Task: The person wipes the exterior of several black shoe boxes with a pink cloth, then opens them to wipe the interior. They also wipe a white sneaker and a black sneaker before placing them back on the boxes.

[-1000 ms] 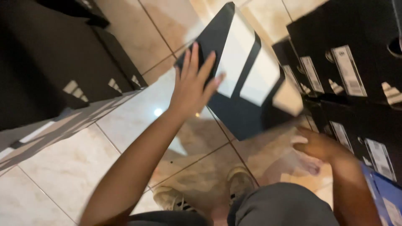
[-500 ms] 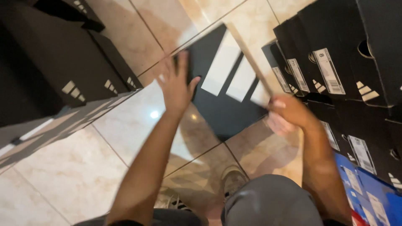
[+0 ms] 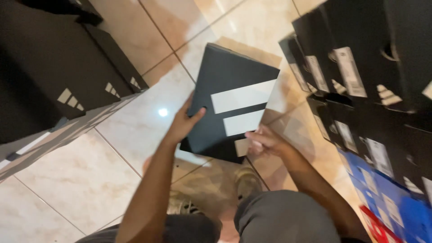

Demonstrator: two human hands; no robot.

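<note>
Both hands now on the black shoebox lid (image 3: pixel 229 105), held over the tiled floor (image 3: pixel 112 148).
Left hand (image 3: pixel 184 121) moved from open-spread to gripping the 9 o'clock edge; right hand (image 3: pixel 263 141) fingers pinch the 5 o'clock corner. Stacked boxes (image 3: pixel 360 67) at 3 o'clock.

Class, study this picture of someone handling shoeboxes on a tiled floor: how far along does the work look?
Done: black shoeboxes already stand stacked at the right, with blue ones below. In hand: the left hand and right hand grip a black shoebox with white stripes at its near edge, above the floor. Left: this box is not yet on any stack; more black boxes sit at the left.
</note>
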